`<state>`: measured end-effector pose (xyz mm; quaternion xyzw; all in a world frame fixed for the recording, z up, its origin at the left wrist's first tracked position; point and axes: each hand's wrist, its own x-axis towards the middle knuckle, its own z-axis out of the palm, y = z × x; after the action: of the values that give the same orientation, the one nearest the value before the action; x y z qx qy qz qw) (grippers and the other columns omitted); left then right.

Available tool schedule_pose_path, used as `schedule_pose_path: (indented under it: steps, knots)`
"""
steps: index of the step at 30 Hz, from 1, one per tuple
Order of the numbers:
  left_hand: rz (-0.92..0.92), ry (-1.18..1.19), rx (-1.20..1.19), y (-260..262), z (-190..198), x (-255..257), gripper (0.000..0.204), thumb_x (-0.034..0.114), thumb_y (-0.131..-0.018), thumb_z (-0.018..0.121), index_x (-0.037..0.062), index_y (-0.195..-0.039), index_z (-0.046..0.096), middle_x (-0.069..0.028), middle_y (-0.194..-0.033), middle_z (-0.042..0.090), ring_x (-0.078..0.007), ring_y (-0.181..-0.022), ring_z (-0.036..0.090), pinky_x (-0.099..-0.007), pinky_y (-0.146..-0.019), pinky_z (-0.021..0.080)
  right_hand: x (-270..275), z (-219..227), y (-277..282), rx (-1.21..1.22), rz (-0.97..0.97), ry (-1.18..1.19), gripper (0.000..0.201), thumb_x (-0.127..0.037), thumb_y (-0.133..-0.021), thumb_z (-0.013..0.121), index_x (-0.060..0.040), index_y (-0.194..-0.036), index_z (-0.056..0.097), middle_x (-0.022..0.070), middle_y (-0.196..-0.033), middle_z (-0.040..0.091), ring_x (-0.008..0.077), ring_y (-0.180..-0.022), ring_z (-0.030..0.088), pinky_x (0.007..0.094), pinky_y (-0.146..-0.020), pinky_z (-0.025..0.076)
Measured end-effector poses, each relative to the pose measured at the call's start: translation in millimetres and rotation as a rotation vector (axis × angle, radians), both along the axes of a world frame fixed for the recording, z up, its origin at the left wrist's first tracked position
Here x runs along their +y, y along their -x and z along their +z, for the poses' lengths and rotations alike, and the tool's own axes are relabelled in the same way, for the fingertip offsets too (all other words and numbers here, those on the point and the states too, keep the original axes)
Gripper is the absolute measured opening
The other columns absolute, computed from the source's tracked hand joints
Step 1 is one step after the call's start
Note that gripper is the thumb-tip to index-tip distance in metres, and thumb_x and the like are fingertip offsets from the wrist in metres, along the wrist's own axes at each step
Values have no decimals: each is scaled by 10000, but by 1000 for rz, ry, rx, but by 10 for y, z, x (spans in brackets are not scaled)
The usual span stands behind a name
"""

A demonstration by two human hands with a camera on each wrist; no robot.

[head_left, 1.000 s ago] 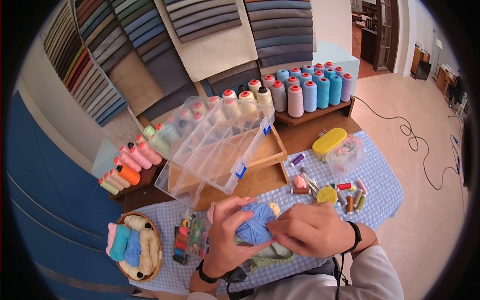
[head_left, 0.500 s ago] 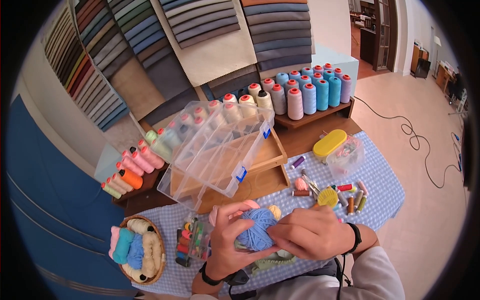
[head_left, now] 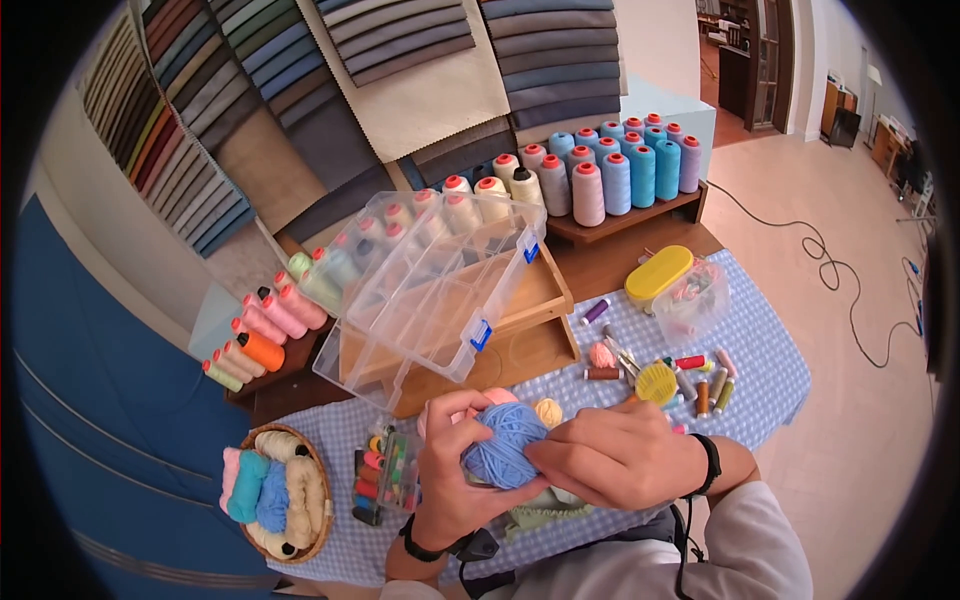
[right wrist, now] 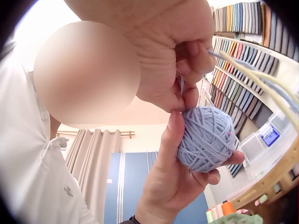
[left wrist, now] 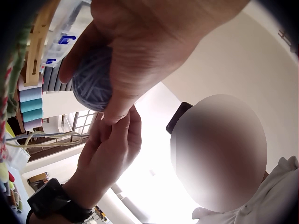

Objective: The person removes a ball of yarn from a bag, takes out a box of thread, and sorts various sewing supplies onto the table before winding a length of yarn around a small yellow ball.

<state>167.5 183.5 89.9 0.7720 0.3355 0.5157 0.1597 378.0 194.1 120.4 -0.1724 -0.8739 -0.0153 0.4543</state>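
A ball of blue yarn (head_left: 505,445) is held in my left hand (head_left: 445,475), with the thumb and fingers curved round its sides. Close against the ball, my right hand (head_left: 620,458) pinches a blue yarn strand (right wrist: 182,85) between thumb and fingertips, as the right wrist view shows. Blue and pale yellow strands (right wrist: 254,72) trail away from the right hand's curled fingers. Beneath the hands lies green fabric (head_left: 545,512), partly hidden by them. A small cream yarn ball (head_left: 548,411) and pink yarn (head_left: 500,396) show just behind the blue ball.
A wicker basket (head_left: 322,490) of yarn skeins stands at the left. Small spools fill a clear box (head_left: 400,480) beside the left hand. Behind, a clear divided case (head_left: 430,300) leans over a wooden stand (head_left: 540,325). Scissors (head_left: 622,357) and loose spools (head_left: 702,398) lie right.
Both hands keep their hold on the yarn ball and strand. The head view has shifted slightly; the ball sits a little higher and further left in it than half a second ago.
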Motion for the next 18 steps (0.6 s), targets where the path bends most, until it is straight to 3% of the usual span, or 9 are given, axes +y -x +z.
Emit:
schedule_pose_path:
  steps: [13,18]
  knots:
    - [-92,-81,21,-17,78,21,755,194,-616,916,99,-1200,446,-212,-1275,447,-329,-1069,562,-442,-870,500,-1,-7,6,67,21,7,245,-74,-759,733,-9,-979,649,34,-794,636,120,-601,615,236,-421,427]
    - [-204,87,-208,13,68,37,733,192,-675,884,91,-1224,409,-231,-1295,419,-341,-1104,568,-428,-886,514,-4,1,2,44,3,-27,252,-67,-760,729,-3,-993,656,25,-762,614,109,-590,607,232,-412,417]
